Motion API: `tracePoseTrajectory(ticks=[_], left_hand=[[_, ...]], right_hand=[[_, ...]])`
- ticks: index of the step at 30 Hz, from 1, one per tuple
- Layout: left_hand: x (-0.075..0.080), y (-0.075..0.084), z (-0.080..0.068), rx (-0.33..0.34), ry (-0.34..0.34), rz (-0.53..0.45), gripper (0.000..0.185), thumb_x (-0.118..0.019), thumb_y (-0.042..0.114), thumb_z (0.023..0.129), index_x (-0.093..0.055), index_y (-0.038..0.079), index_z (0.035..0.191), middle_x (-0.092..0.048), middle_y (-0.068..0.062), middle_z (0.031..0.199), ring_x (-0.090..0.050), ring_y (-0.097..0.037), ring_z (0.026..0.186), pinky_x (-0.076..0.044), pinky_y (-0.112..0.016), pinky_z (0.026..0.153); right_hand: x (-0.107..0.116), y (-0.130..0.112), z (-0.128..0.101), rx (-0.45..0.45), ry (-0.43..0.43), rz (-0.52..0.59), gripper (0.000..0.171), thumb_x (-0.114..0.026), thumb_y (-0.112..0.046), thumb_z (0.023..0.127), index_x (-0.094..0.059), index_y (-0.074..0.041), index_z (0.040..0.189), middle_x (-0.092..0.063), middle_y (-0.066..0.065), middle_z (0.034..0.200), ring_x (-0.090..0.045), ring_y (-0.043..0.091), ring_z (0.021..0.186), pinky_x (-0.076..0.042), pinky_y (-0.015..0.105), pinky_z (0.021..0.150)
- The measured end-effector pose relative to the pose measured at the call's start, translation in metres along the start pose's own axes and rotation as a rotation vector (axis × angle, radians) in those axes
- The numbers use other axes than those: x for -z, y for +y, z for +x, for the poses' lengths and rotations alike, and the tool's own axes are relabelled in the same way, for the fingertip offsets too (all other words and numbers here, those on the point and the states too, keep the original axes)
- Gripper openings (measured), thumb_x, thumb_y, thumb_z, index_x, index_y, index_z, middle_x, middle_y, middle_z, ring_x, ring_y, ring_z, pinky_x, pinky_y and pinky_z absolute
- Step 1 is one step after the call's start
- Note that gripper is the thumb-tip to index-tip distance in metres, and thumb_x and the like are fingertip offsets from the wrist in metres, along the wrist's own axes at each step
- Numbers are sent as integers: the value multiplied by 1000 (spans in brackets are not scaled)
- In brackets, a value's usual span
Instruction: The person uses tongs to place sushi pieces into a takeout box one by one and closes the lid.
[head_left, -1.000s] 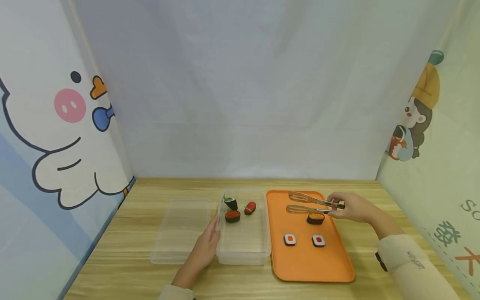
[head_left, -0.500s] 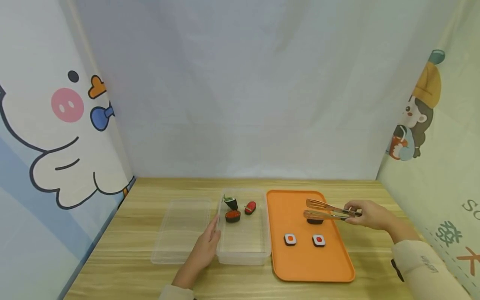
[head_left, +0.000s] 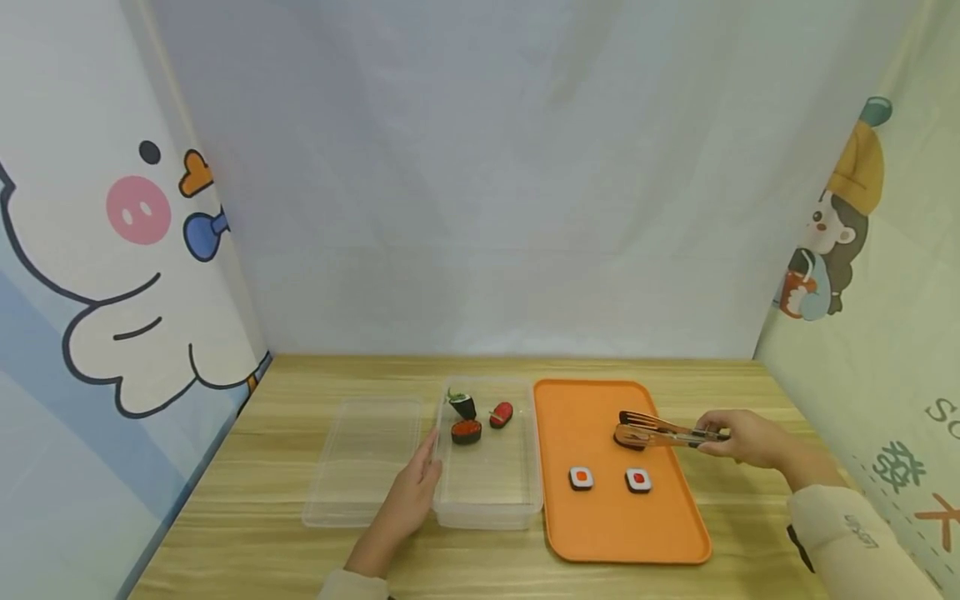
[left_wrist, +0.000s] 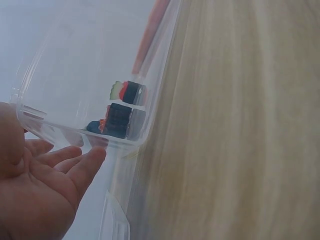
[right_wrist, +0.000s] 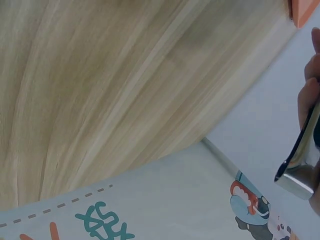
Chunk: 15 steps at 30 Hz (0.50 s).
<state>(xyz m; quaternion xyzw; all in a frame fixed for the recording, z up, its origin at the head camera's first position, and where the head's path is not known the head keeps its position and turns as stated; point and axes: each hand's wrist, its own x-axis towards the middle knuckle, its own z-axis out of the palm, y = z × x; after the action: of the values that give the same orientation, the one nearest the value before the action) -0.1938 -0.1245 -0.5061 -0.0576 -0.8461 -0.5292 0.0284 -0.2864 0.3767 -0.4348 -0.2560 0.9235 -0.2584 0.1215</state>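
My right hand point(head_left: 746, 437) grips metal tongs point(head_left: 675, 434) near their end. The tips of the tongs are around a dark-sided sushi piece point(head_left: 628, 446) on the orange tray point(head_left: 622, 537), hiding most of its top. In the right wrist view the tongs' bent metal end point(right_wrist: 297, 182) shows beside the fingers. My left hand point(head_left: 408, 496), its fingers extended, rests against the left side of the clear plastic container point(head_left: 487, 517). Inside that container are a cone hand roll point(head_left: 463, 406), a red-topped sushi point(head_left: 501, 415) and a roe sushi point(head_left: 467, 432).
Two white square sushi rolls, one with an orange centre point(head_left: 581, 477) and one with a red centre point(head_left: 638, 480), sit on the tray's front half. A clear lid point(head_left: 363, 462) lies left of the container on the wooden table point(head_left: 247, 500). Curtains stand behind and at both sides.
My right hand first moved right with the tongs, then lowered them slightly while their arms drew closer together around the sushi piece. My left hand has stayed at the container.
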Motion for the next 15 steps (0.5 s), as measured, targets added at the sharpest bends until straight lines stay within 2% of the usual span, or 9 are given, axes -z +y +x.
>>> tracePoseTrajectory(ticks=[8, 15], left_hand=[[0, 1, 0, 6, 4, 0, 50, -38, 12, 105, -27, 3, 153, -35, -32, 146, -33, -47, 133, -27, -60, 107], [0, 1, 0, 2, 6, 6, 50, -38, 12, 105, -27, 2, 153, -35, -31, 146, -33, -47, 133, -27, -60, 107]], right_hand=[[-3, 0, 3, 12, 0, 16, 14, -69, -21, 92, -62, -11, 99, -57, -4, 82, -46, 8, 53, -44, 27, 46], [1, -12, 9, 57, 30, 9, 14, -68, -21, 93, -62, -11, 101, -58, -4, 82, -45, 8, 53, -44, 27, 46]])
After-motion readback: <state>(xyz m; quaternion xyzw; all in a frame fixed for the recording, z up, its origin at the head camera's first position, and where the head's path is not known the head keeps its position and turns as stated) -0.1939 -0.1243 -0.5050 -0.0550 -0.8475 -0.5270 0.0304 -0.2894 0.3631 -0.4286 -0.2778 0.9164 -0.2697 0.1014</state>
